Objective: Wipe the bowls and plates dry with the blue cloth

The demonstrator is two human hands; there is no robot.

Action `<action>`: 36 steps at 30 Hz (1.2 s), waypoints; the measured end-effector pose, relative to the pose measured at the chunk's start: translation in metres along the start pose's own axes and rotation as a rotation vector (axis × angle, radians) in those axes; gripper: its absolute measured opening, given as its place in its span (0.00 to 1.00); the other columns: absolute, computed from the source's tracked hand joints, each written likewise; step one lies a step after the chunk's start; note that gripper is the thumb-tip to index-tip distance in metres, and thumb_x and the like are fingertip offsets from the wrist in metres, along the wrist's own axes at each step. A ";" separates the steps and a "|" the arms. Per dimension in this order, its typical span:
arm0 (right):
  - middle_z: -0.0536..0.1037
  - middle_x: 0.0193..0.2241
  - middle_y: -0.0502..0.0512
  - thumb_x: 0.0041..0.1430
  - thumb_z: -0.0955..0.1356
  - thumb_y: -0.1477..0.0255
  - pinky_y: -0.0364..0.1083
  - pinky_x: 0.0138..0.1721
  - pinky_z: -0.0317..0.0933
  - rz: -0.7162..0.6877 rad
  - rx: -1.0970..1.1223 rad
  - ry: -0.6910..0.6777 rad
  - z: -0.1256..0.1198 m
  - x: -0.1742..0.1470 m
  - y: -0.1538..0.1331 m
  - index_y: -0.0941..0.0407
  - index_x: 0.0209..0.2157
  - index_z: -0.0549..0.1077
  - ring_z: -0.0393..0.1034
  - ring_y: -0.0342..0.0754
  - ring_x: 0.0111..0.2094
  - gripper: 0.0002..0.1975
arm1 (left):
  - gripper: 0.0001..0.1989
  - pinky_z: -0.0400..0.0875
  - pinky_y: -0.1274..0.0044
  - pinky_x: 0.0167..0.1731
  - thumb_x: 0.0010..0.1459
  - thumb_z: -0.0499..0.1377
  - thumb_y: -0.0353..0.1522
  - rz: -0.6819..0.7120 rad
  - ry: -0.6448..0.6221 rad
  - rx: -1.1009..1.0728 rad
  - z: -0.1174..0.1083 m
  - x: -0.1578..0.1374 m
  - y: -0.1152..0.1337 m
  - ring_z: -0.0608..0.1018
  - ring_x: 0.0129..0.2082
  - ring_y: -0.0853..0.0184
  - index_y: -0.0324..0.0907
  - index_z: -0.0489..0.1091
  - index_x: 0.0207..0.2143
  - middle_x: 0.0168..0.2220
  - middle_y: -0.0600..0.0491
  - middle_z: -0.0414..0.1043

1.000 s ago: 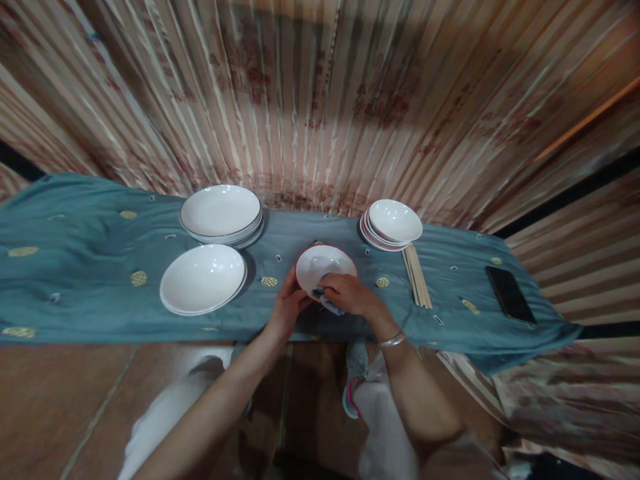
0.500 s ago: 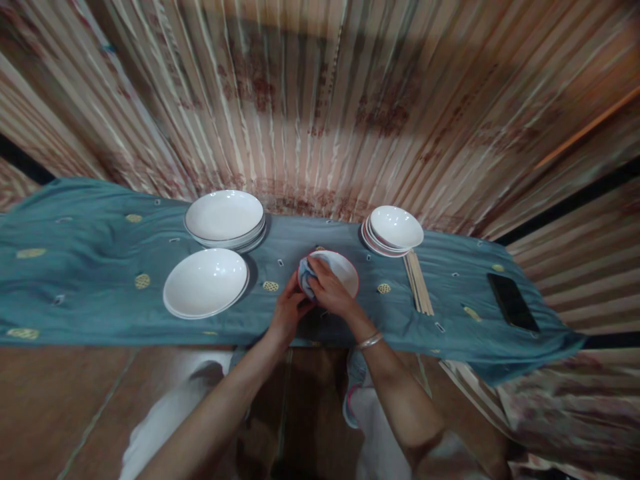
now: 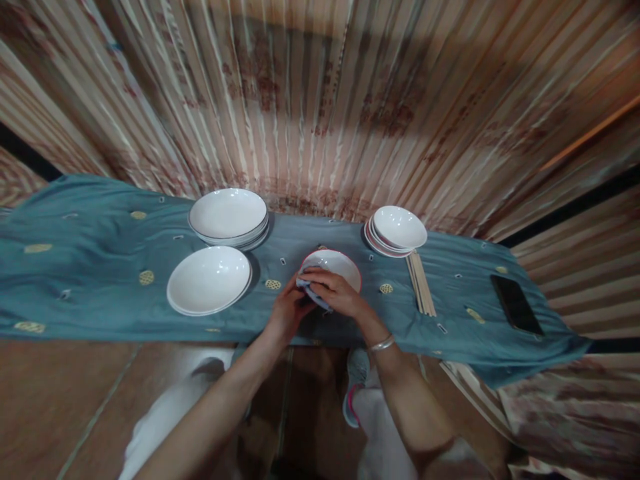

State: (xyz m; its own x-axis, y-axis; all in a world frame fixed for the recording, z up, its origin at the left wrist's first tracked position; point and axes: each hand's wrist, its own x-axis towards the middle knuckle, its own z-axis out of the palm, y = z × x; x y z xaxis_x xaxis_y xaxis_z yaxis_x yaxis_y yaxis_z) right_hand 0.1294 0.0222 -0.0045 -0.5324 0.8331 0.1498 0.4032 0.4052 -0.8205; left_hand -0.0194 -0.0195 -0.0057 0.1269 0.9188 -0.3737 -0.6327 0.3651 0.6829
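A white bowl with a red rim (image 3: 345, 267) is held just above the cloth-covered table, in front of me. My left hand (image 3: 289, 308) grips its left side, the fingers partly hidden under and behind the bowl. With my right hand (image 3: 336, 291) I press a bluish cloth (image 3: 319, 297) against the near left part of the rim. The cloth is bunched under my right fingers, and part of it hangs over the bowl's near edge. A silver bracelet (image 3: 383, 343) circles my right wrist.
Left of the bowl stand a stack of dark-rimmed plates (image 3: 227, 212) and white shallow bowls (image 3: 209, 280). On the right are stacked small bowls (image 3: 399, 227), wooden chopsticks (image 3: 421, 285) and a black phone (image 3: 517, 305). A teal tablecloth (image 3: 110, 267) covers the table; a striped curtain (image 3: 310, 100) hangs behind.
My right hand and the cloth have shifted from inside the bowl's left part toward its near rim. My left hand stays at the bowl's left side.
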 end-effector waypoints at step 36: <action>0.77 0.50 0.64 0.59 0.63 0.81 0.59 0.62 0.58 0.287 -0.558 0.337 -0.052 -0.040 0.017 0.57 0.41 0.79 0.69 0.56 0.55 0.15 | 0.23 0.77 0.64 0.44 0.45 0.69 0.32 0.049 0.007 0.080 -0.002 0.004 -0.005 0.72 0.53 0.55 0.46 0.75 0.47 0.52 0.49 0.73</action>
State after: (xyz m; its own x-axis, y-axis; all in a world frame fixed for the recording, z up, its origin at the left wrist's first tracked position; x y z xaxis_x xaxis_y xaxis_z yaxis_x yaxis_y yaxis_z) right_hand 0.1968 0.0151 0.0043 -0.1254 0.9703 0.2067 0.8616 0.2098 -0.4622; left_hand -0.0171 -0.0180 -0.0120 0.0920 0.9350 -0.3426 -0.5752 0.3308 0.7482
